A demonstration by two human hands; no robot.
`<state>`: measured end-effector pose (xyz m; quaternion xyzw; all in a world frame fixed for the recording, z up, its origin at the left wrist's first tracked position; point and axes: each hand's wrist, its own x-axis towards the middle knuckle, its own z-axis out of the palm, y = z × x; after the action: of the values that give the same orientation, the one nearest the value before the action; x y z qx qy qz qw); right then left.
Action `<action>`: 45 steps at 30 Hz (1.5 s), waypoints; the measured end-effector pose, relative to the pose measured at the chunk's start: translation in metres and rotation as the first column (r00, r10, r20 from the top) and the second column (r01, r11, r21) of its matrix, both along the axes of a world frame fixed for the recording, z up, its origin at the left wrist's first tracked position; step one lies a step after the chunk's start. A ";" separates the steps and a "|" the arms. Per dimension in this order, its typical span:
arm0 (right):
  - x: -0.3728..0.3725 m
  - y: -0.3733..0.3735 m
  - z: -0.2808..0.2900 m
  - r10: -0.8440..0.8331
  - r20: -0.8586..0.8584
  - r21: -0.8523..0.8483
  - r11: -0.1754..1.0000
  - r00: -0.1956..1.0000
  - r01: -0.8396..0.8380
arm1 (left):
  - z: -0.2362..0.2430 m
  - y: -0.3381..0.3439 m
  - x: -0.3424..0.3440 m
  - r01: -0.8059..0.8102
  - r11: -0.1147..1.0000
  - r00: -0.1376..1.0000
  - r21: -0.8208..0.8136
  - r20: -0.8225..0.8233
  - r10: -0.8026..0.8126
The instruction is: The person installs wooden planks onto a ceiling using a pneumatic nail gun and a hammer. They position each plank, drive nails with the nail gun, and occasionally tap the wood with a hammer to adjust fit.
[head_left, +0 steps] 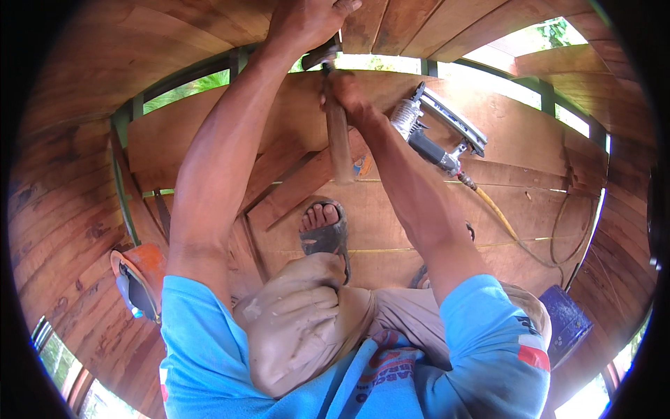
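orange hard hat [148, 262] rests at near left; the left hand [307, 24] is far, by the boards [405, 28], its hold impossible to tell. beside it is the hammer [338, 140], likely head-heavy, its stiff wooden handle best held low. the right hand [344, 91] wraps the handle near the head. right, a nail gun [426, 143] lies on a plank [513, 115].

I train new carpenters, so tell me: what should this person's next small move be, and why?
I'd probably ease the left hand farther from the hammer before any tap: in this view the hammer's head shows close to that hand, and the right hand grips the hammer near its head.
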<state>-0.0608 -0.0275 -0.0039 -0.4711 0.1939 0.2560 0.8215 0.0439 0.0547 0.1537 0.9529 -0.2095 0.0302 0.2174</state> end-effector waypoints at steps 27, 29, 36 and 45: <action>-0.025 -0.021 0.019 0.272 0.040 -0.060 0.961 0.961 -0.270 | 0.010 0.000 -0.007 0.019 0.992 0.994 -0.122 -0.107 -0.033; -0.036 -0.021 0.028 0.307 0.032 -0.097 0.948 0.951 -0.303 | 0.008 0.000 -0.003 -0.001 0.997 0.995 -0.071 -0.099 -0.006; -0.083 -0.021 0.038 0.351 0.061 -0.128 0.931 0.934 -0.341 | -0.012 0.009 0.005 0.030 0.996 0.982 -0.085 -0.185 -0.046; -0.138 -0.014 0.031 0.407 0.041 -0.057 0.913 0.913 -0.404 | -0.024 0.007 -0.003 -0.001 0.999 0.975 -0.037 -0.221 -0.007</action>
<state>-0.1990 -0.0412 0.0268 -0.5270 0.0767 0.4039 0.7438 0.0411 0.0615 0.1293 0.9459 -0.1848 -0.0727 0.2567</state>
